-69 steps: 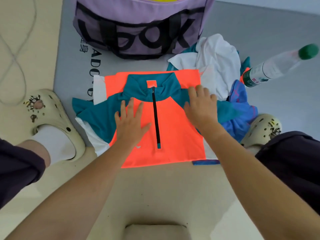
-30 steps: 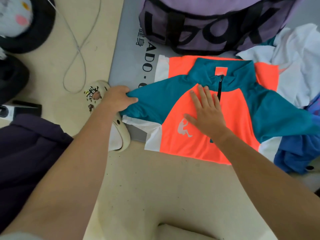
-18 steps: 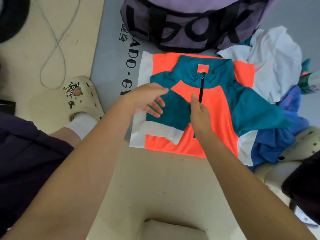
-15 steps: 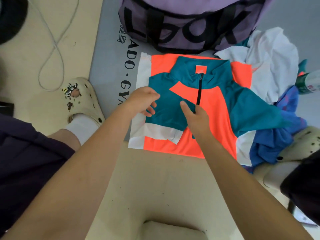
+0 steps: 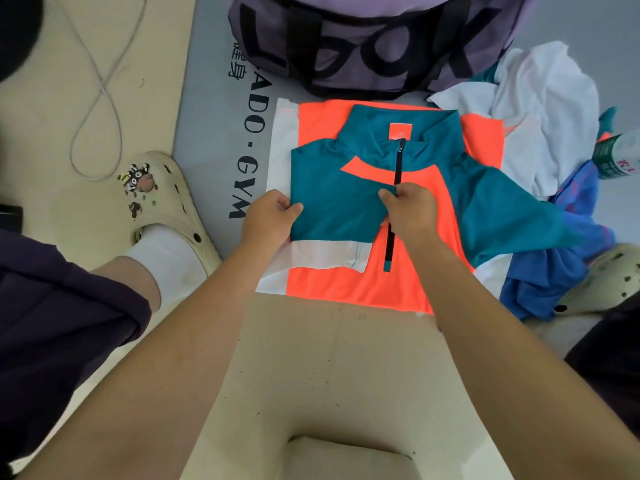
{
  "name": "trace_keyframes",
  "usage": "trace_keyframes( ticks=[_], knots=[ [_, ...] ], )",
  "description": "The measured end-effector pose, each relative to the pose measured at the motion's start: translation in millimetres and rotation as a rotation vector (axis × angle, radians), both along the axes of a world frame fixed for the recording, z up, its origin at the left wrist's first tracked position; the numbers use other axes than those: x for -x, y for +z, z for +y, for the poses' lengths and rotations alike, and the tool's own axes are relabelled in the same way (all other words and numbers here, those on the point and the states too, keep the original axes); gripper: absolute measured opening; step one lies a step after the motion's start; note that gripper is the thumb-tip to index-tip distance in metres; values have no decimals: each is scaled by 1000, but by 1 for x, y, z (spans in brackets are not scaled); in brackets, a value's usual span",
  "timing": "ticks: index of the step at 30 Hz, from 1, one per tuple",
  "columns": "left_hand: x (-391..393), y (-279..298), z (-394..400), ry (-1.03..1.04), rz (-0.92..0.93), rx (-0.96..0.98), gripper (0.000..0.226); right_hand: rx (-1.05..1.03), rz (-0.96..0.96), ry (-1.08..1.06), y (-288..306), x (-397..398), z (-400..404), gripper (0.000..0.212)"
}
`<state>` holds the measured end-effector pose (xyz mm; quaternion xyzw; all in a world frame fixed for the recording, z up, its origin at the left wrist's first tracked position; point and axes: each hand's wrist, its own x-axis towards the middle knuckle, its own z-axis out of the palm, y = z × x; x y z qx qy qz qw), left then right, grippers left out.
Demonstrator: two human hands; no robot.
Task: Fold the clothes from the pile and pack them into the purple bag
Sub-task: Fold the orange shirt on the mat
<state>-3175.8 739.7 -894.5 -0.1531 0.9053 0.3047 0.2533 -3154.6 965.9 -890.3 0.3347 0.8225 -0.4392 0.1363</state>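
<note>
So the orange and teal zip-neck top (image 5: 408,289) is lying flat, front up, half on the grey gym mat (image 5: 211,109) and half on the beige floor (image 5: 311,358). Its left sleeve (image 5: 332,209) is folded across the chest, white cuff end pointing near. The left hand (image 5: 268,218) pinches the left edge of that sleeve, fingers curled around the fabric. The right hand (image 5: 408,209) grips the sleeve's right edge right next to the dark zipper (image 5: 393,220), fingers curled tight on the cloth too. The other teal sleeve (image 5: 512,216) is spread out to the right, running onto the pile.

The purple bag (image 5: 363,39) sits on the mat just past the collar, big black lettering on its side. Right of the shirt is the pile of clothes (image 5: 554,140): a crumpled white piece on the far side, something blue nearer. A plastic bottle with a green label (image 5: 620,154) pokes in at the right edge, beside the pile.

Cream clogs on both feet, the left clog (image 5: 166,195) with charms on it, the right clog (image 5: 602,278) touching the blue garment. A thin grey cable (image 5: 100,81) loops on the floor far left.
</note>
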Motion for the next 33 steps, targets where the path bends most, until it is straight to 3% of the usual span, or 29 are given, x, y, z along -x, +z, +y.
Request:
trace_keyframes(
  ticks=[4,7,10,13,17,20,25,30,33],
  knots=[
    [1,-1,-3,39,6,-34,19,-103,-23,-15,0,-7,10,25],
    [-1,0,-5,73,7,-97,22,-8,30,-90,4,-11,8,27],
    [-4,2,-6,54,15,-97,20,9,-96,48,3,-17,2,33],
    [-3,1,-5,42,26,-95,18,-6,-178,159,4,-19,1,26],
    [-3,0,-3,-11,81,0,15,43,-90,98,6,-21,-2,25],
    [-12,4,-1,-117,181,91,22,124,-143,87,4,-32,-7,29],
    [-44,7,16,-675,248,156,44,5,-80,193,6,-41,-9,28],
    [-46,10,32,-675,202,406,55,-222,49,165,30,-42,38,21],
    [-41,19,66,-704,286,365,44,-395,134,39,50,-43,90,21]
  ],
)
